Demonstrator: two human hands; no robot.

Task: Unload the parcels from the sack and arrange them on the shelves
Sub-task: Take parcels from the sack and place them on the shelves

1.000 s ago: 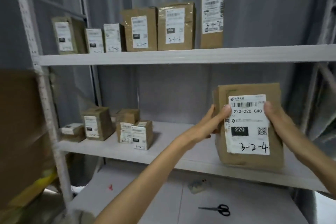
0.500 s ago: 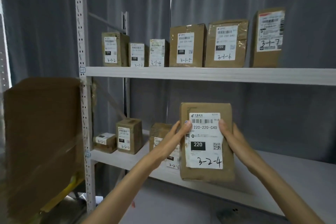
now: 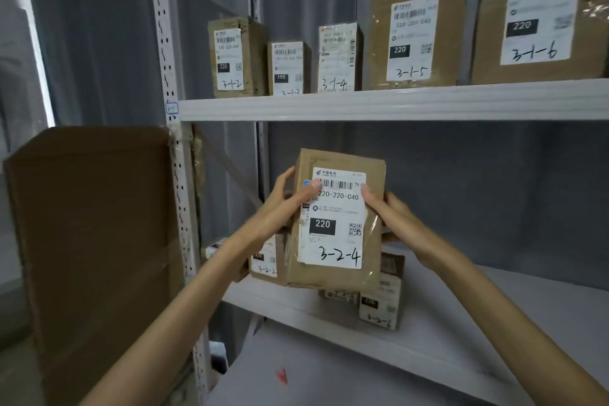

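Behind held parcel (image 3: 336, 221) — boxes (image 3: 379, 303) half-hidden

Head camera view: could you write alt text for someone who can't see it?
Two hands, the left hand and the right hand, hold a brown parcel marked 3-2-4 upright in front of the middle shelf, where smaller parcels sit behind it. The upper shelf carries a row of labelled parcels marked 3-1-2 to 3-1-6. A large cardboard box stands at the left.
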